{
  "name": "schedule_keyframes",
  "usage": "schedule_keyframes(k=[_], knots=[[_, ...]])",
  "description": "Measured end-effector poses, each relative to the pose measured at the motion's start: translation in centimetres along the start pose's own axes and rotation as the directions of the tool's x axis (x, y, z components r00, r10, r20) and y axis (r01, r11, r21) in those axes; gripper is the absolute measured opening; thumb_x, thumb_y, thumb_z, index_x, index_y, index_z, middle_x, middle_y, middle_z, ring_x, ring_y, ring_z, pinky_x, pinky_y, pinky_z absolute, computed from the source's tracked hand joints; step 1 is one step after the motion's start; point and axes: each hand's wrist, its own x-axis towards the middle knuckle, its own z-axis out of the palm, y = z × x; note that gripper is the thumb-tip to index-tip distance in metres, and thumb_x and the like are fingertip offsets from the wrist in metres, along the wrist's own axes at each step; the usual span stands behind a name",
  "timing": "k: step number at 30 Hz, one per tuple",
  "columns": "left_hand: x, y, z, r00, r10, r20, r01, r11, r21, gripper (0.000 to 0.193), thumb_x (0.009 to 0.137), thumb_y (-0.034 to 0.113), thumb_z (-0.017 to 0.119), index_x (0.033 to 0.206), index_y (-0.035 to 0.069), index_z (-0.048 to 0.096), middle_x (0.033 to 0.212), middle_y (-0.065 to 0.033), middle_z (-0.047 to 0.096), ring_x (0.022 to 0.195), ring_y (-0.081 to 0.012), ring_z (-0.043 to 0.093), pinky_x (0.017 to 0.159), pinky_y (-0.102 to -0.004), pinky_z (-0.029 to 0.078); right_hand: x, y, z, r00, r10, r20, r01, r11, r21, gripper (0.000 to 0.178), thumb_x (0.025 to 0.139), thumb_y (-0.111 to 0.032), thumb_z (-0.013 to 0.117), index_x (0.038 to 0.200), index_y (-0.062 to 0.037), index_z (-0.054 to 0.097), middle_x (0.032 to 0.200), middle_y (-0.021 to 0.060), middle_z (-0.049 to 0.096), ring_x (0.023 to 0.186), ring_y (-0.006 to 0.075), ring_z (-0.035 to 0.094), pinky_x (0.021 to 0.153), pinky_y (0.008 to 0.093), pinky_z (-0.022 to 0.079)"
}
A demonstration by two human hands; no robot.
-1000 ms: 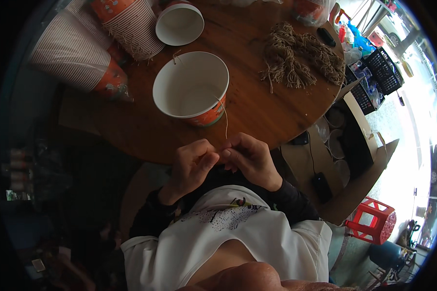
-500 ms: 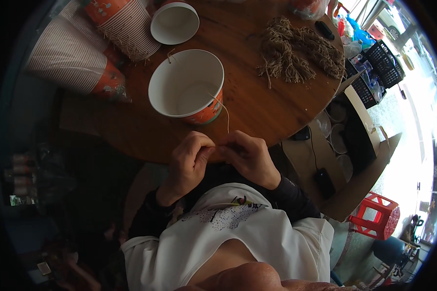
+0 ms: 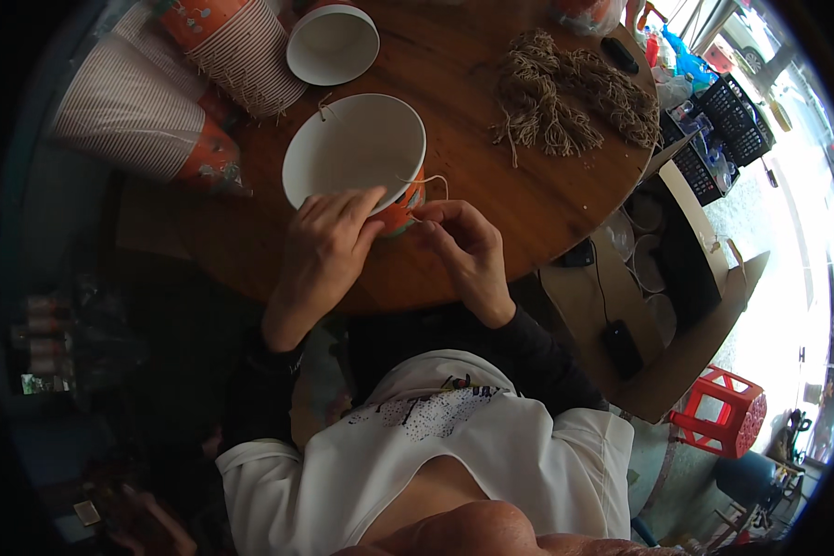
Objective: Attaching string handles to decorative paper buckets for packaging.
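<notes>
A large white paper tub (image 3: 347,139) with an orange printed outside stands on the wooden table. My left hand (image 3: 329,243) holds its near rim, fingers over the edge and thumb low on the outside. Beside the tub's near right wall, my right hand (image 3: 468,248) pinches the end of a thin twine (image 3: 435,178). That twine comes from inside the tub, arches past the rim and runs down to my right fingers. At the far left of the rim, another short bit of twine (image 3: 323,109) is looped through the wall.
Bundles of brown twine (image 3: 551,102) lie at the table's right, near a small black object (image 3: 619,56). A second white tub (image 3: 334,44) and wrapped tub stacks (image 3: 130,107) stand at the far left. An open cardboard box (image 3: 686,343) and a red stool (image 3: 721,410) are on the right.
Both hands have moved forward from the table's near edge to the tub. The left has come to its rim. The right has brought the twine end to its outer wall.
</notes>
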Motion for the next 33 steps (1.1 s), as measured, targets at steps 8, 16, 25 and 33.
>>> schedule_keyframes(k=[8, 16, 25, 33], knots=[[0.2, -0.7, 0.5, 0.967, -0.221, 0.128, 0.254, 0.887, -0.385, 0.020, 0.086, 0.004, 0.064, 0.106, 0.003, 0.062, 0.092, -0.0138, 0.066, 0.081, -0.0333, 0.065, 0.067, -0.0389, 0.052, 1.3, -1.5, 1.5, 0.999, -0.013, 0.047, -0.023, 0.721, 0.693, 0.007, 0.100, -0.016, 0.051, 0.100, -0.0090, 0.053, 0.120, 0.0059, 0.058, 0.112, 0.0213, 0.057, 0.101, 0.0403, 0.043], [0.1, -0.5, 1.3, 0.986, -0.163, 0.037, 0.166, 0.925, -0.341, 0.023, 0.085, 0.004, 0.064, 0.108, 0.005, 0.062, 0.091, -0.0133, 0.066, 0.080, -0.0332, 0.065, 0.066, -0.0401, 0.052, 1.4, -2.0, 1.5, 0.993, -0.073, 0.091, 0.003, 0.794, 0.608, 0.010, 0.100, -0.014, 0.049, 0.104, -0.0059, 0.052, 0.125, 0.0113, 0.055, 0.120, 0.0242, 0.054, 0.105, 0.0440, 0.042], [0.3, 0.2, 1.5, 0.983, -0.143, 0.114, 0.171, 0.938, -0.300, 0.024, 0.084, 0.001, 0.063, 0.107, 0.006, 0.062, 0.089, -0.0114, 0.064, 0.080, -0.0337, 0.065, 0.065, -0.0413, 0.052, 1.5, -2.6, 0.8, 0.986, -0.106, 0.129, 0.057, 0.939, 0.338, 0.007, 0.098, -0.010, 0.052, 0.101, -0.0035, 0.052, 0.121, 0.0118, 0.056, 0.114, 0.0199, 0.055, 0.102, 0.0363, 0.043], [0.6, 0.0, 1.7, 0.988, -0.118, 0.105, 0.145, 0.941, -0.306, 0.020, 0.082, 0.002, 0.066, 0.101, 0.005, 0.061, 0.088, -0.0118, 0.065, 0.079, -0.0347, 0.064, 0.064, -0.0420, 0.051, 2.6, -1.4, -0.8, 0.973, -0.146, 0.179, 0.109, 0.973, 0.201, 0.006, 0.097, -0.007, 0.055, 0.099, -0.0021, 0.052, 0.109, 0.0066, 0.060, 0.102, 0.0125, 0.057, 0.091, 0.0295, 0.048]])
